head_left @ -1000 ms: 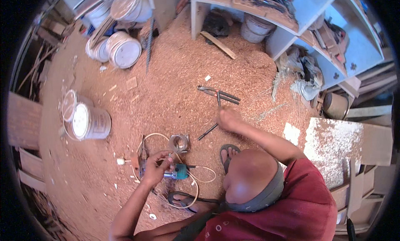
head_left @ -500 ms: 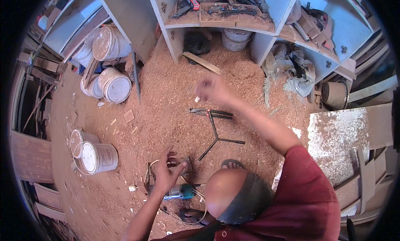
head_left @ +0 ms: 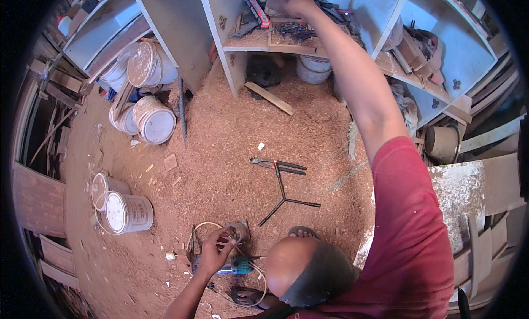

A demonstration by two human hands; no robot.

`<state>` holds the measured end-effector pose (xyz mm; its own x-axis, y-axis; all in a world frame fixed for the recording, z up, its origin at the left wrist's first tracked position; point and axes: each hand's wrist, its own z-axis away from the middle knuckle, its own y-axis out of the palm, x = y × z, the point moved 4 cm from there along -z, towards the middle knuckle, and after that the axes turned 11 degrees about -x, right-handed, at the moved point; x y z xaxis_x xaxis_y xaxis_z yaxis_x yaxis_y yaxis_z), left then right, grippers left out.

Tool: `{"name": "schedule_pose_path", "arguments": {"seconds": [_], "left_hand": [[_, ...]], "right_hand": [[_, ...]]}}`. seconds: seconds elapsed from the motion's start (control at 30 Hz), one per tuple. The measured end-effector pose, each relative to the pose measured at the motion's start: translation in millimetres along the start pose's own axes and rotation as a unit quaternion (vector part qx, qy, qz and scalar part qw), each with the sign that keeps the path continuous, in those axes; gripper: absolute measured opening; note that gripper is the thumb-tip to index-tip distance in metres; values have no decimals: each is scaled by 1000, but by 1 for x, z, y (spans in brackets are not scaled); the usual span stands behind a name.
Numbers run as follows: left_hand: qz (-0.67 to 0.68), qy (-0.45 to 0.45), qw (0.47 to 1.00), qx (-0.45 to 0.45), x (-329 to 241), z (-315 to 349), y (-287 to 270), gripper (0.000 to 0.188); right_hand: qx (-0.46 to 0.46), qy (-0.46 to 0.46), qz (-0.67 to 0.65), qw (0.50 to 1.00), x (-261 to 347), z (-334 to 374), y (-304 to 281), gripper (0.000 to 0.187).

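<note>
My right hand (head_left: 299, 3) reaches far forward over the cluttered shelf (head_left: 325, 50), beside a flat brown piece (head_left: 275, 6). Its fingers are hard to make out there. My left hand (head_left: 216, 252) hangs low above a teal-and-silver power tool (head_left: 238, 265) on the ground. Thumb and fingertips come together in a pinch, but whatever is between them is too small to name. Pincers with dark handles (head_left: 286, 167) lie on the shavings, touching a black three-armed wrench (head_left: 282, 200). A small white piece (head_left: 260, 146) lies just beyond them.
White buckets (head_left: 129, 211) stand at the left, with more buckets (head_left: 156, 126) near the shelves. A wooden strip (head_left: 270, 98) lies in the shavings before the shelf unit. A worn white board (head_left: 457, 186) and wood offcuts are at the right.
My right hand has moved from above the pincers forward to the shelf. My left hand has lowered slightly, and its spread fingers have drawn together.
</note>
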<state>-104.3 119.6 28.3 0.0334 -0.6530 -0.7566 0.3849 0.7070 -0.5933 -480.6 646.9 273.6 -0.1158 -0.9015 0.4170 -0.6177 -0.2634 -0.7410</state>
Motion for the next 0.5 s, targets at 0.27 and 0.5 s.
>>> {"name": "schedule_pose_path", "arguments": {"seconds": [0.27, 0.5], "left_hand": [[10, -11, 999, -35, 3, 21, -20, 47], [-23, 23, 999, -15, 36, 22, -11, 45]], "right_hand": [[-120, -109, -54, 985, -23, 4, -26, 32], [185, -165, 106, 963, -114, 14, -5, 27]]}}
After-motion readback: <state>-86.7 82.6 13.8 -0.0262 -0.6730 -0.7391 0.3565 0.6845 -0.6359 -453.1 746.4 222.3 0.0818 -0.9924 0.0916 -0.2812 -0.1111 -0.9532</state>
